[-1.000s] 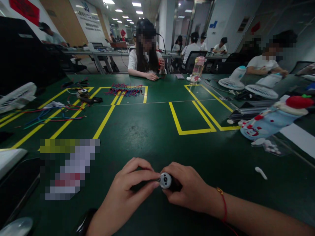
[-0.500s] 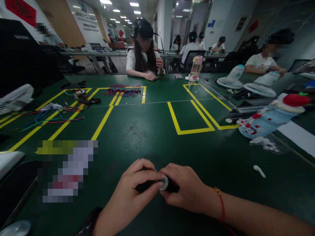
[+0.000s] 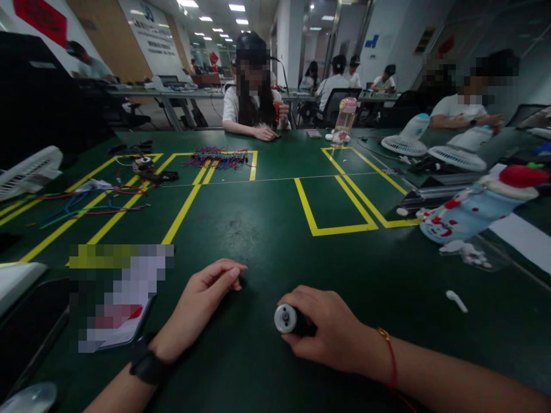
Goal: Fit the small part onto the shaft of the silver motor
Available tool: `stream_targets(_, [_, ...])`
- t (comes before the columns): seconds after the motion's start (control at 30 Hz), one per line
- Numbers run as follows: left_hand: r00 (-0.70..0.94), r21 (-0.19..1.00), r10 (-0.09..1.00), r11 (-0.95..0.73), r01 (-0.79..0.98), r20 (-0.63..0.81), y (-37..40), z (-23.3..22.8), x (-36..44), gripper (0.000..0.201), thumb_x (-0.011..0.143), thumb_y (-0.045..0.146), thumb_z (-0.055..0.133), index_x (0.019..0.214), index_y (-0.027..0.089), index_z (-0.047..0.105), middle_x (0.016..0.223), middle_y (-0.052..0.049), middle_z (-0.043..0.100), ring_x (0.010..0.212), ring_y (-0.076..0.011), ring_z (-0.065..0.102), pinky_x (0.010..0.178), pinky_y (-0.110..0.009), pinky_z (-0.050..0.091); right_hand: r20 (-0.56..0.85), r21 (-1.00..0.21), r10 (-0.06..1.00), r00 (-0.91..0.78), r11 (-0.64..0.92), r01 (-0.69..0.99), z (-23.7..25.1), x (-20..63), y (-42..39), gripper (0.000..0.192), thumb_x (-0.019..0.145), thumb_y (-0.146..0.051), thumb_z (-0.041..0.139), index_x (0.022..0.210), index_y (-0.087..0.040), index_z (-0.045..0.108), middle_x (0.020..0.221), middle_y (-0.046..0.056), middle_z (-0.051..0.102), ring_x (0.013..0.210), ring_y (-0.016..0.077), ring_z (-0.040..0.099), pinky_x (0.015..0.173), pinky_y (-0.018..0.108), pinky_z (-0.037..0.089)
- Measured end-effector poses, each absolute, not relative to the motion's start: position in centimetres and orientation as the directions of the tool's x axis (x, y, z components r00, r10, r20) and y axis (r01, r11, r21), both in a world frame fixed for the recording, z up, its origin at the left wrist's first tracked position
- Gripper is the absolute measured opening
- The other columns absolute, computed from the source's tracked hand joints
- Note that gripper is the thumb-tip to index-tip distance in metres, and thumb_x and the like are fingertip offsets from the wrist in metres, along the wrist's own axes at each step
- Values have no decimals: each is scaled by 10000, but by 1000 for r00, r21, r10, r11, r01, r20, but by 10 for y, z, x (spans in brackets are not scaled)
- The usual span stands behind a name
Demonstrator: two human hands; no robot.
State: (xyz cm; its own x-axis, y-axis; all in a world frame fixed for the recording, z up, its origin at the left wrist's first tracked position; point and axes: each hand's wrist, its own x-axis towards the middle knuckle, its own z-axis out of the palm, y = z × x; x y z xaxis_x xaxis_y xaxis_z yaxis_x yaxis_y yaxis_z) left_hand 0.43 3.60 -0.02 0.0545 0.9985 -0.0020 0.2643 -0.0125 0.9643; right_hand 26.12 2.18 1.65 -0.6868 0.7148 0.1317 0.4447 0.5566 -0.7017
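Across most of your view: green table (image 3: 262, 246), marked with yellow tape (image 3: 344, 233) in boxes. Large dark panel (image 3: 34, 103) at its left edge, details too dark to read. Opposite you, at the far edge, a capped person (image 3: 241, 109) in a white top, something orange-red in one raised hand. On your right, a light-blue bundle (image 3: 469, 212) with a red top lies tilted. Two white fans (image 3: 404, 143) sit beyond it; another white fan (image 3: 30, 172) is at far left.

Your right hand (image 3: 325, 324) is wrapped around a dark cylinder, thumb and fingers closed on its sides. Your left hand (image 3: 210, 295) is just beside it on the left, apart from it, fingers loosely curled with the thumb against them; can't tell if anything small is pinched there. Flat item (image 3: 129, 310), mostly pixelated, lies left of that hand. Pink-topped bottle (image 3: 344, 123) stands upright near the far edge; tangled wires (image 3: 219, 158) lie left of it.

The cylinder (image 3: 285, 318) is right in front of you, near the table's near side, silver end facing you, small dark holes in that face. Black watch (image 3: 148, 360) on your left wrist, red cord (image 3: 392, 361) on your right. Smallest: white curved piece (image 3: 456, 301), alone at right.
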Motion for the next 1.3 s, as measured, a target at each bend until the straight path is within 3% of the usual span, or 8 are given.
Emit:
stream_targets(0.2, [112,939,994,-52,339,15,33,9,9,178,905,315,573,869,198,701,905,-29,649,816,-168,604,733,-268,471,127,-703,716,-686,553,446,16,261,22,324,778,-226,645,1091,-215,564,987,11,629,842,154,563,715,269,414])
stream_targets(0.43, [397,952,915,-187,242,79,12,21,32,311,879,285,611,1190,268,612,1043,-50,579,898,-186,572,811,-316,473,125,-687,719,-684,561,463,13,260,22,308,774,-221,634,1073,-209,563,965,12,621,821,155,560,693,265,402])
stream_targets(0.63, [405,929,904,-257,268,133,2,32,57,148,888,179,610,940,262,721,978,-24,559,935,-171,565,833,-287,452,123,-678,715,-688,566,468,13,259,22,211,785,-248,625,982,-201,566,918,13,611,789,159,546,659,267,382])
stream_targets(0.83, [381,912,909,-289,290,167,5,28,39,168,879,217,640,971,320,735,955,-4,530,910,-159,555,793,-266,441,127,-693,722,-680,555,460,14,260,20,254,775,-228,628,1023,-211,573,910,3,608,770,146,538,651,255,379])
stream_targets(1.0, [433,829,897,-304,470,83,10,12,24,193,884,255,636,1010,363,735,1029,-12,533,963,-183,540,826,-309,432,171,-696,732,-660,563,445,10,262,20,327,716,-198,650,1034,-200,573,891,-1,602,727,133,521,618,249,366])
stream_targets(1.2, [515,614,857,-412,673,10,11,7,30,204,874,292,647,1006,423,729,1091,-1,566,1001,-212,525,846,-362,413,168,-710,735,-657,553,437,12,262,22,315,707,-184,651,1011,-203,572,879,-14,595,686,117,501,601,240,363])
stream_targets(1.3, [521,616,853,-410,672,0,11,8,30,227,865,308,655,1059,414,707,1107,-2,570,1020,-217,526,860,-365,424,157,-709,735,-659,549,443,12,262,21,320,704,-185,656,1012,-206,572,881,-16,594,681,116,499,597,241,362])
